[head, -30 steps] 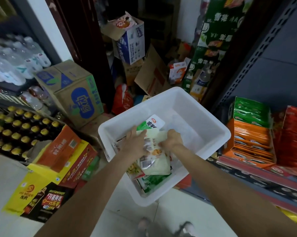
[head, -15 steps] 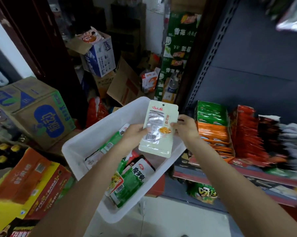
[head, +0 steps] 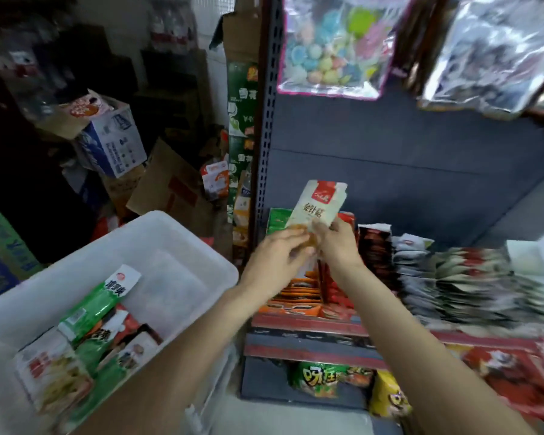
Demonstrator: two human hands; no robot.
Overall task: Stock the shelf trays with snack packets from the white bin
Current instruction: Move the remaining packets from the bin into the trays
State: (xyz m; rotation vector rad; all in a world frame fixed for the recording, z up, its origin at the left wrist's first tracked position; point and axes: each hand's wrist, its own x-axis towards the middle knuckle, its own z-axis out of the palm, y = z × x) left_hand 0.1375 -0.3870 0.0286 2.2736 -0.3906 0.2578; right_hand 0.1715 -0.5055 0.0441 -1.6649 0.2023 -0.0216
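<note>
Stockroom clutter of cardboard boxes [head: 107, 142] fills the back left, beside a grey shelf [head: 405, 171]. Its trays [head: 311, 321] hold upright rows of orange, red and pale packets, blurred toward the right. Lower left, the white bin [head: 183, 243] holds green and pale packets [head: 98, 306], its near end cut off by the frame. Both hands grip one cream packet [head: 319, 204] by its lower end, above the trays: left hand [head: 275, 257] curled at its bottom edge, right hand [head: 338, 240] pinching beside it.
</note>
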